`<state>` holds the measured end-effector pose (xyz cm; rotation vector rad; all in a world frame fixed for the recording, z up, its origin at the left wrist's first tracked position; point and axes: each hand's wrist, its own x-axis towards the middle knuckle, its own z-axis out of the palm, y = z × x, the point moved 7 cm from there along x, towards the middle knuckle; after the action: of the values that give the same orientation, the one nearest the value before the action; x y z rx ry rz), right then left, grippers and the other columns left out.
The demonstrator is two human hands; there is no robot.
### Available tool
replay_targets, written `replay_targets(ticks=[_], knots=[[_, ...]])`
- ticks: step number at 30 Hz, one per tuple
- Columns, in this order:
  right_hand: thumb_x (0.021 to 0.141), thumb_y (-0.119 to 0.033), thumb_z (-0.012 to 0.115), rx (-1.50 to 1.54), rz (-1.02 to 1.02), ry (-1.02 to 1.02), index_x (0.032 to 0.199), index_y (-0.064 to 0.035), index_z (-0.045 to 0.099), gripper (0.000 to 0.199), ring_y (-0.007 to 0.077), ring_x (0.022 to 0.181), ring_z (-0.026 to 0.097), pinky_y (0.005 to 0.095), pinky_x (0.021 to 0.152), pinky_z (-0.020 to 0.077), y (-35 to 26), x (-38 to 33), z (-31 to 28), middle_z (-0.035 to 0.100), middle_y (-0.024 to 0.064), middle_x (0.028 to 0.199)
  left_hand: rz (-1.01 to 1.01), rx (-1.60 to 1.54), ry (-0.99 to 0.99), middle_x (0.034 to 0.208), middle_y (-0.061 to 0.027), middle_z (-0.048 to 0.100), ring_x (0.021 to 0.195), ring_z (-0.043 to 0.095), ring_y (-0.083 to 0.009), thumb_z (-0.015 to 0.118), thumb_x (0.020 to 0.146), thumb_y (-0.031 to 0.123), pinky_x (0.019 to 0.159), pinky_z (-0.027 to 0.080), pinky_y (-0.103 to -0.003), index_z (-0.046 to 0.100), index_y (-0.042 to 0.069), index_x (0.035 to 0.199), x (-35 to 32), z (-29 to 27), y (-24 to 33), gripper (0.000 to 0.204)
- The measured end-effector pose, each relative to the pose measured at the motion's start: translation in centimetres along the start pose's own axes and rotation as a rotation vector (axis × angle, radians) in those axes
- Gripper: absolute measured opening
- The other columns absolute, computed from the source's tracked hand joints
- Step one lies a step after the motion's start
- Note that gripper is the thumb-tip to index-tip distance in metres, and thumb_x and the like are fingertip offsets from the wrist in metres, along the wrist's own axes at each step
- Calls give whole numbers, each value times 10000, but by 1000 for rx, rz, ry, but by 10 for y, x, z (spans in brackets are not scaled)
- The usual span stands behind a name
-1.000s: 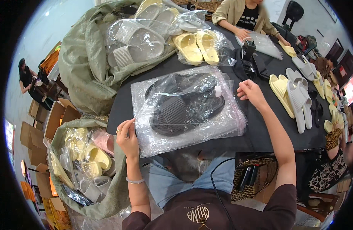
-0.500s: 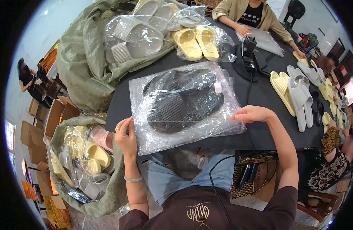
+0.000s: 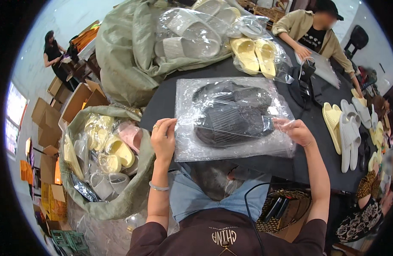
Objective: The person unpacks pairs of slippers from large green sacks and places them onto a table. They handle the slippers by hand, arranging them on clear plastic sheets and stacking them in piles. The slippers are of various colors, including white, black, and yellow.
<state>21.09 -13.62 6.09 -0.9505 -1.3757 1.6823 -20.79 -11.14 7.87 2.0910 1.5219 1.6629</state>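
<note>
A pair of black ribbed slippers point(image 3: 232, 119) lies inside a clear plastic bag point(image 3: 184, 143) on the black-covered table in front of me. My left hand point(image 3: 163, 138) has thumb and fingers closed on the bag's left edge. At the opposite side, my right hand point(image 3: 296, 131) pinches the clear film beside the slippers' right end. A small white patch point(image 3: 272, 110) shows on the film above its fingertips. The bag lies flat, seemingly over more clear plastic.
To the left stands a green woven sack point(image 3: 137, 187) of bagged slippers. Bagged grey slippers point(image 3: 188, 36) and yellow slippers point(image 3: 256, 55) lie at the back. A black device point(image 3: 306, 74) with a cable stands behind the bag. Unbagged slippers point(image 3: 349, 136) line the right, and a co-worker point(image 3: 316, 36) sits across.
The view has turned to the left. My right hand has shifted inward and up along the bag's right side, drawing the film with it. My left hand stays on the left edge.
</note>
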Motion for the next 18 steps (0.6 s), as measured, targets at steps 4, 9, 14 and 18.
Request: replay_targets(ticks=[4,9,14,18], knots=[[771,-53,599,-1068,-95,90,1207,-45,566,437,250,1250,457,388,1051,333,-2,29,7,448,120,1386,29,-42,-9,878,-92,633,787,617,-241,648,776,-35,666,484,-323,662,35,918,1,-3,6,159],[797,-215,666,-1393,-385,-64,1397,-94,335,696,270,1341,324,445,1117,223,-19,90,72,352,91,1451,57,-84,17,867,-86,620,747,609,-229,635,783,-48,629,485,-302,660,34,910,4,-12,15,154],[756,-155,680,-1304,-517,-6,1322,-2,420,641,315,1299,379,438,1122,234,8,146,55,436,161,1374,218,-182,-37,852,-113,632,766,630,-260,625,716,-109,667,518,-309,658,36,891,2,-3,42,230],[699,-43,622,-1265,-412,39,1216,47,501,538,368,1234,436,433,1081,314,23,167,61,534,223,1226,594,-266,-284,941,-109,624,786,630,-245,597,649,-55,690,520,-334,652,24,987,-20,6,83,352]])
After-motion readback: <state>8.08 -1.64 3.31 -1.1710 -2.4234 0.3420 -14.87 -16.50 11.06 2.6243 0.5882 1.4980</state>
